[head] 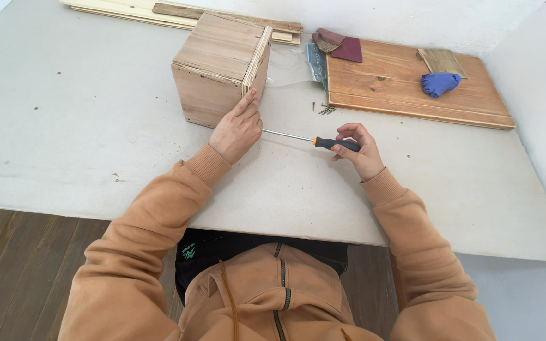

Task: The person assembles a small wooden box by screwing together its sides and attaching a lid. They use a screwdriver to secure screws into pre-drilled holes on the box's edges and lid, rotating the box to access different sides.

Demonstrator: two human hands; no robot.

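Left hand (238, 129) flat against the near right corner of the box (219, 66), which sits on the worktop (64, 126). Screwdriver (314, 140) lies level between the hands: handle in the right hand (358, 150), tip at the left hand, by the box's base. Screws (325, 110) just beyond the right hand. Board (406, 82) further back right, glove (439, 83) on it. Planks (159, 12) behind the box.

Packaging, one item: clear crumpled plastic bag (291, 63) with a grey-blue end, lying flat on the table (64, 126) near its far edge, between wooden box (219, 69) and wooden board (399, 82).
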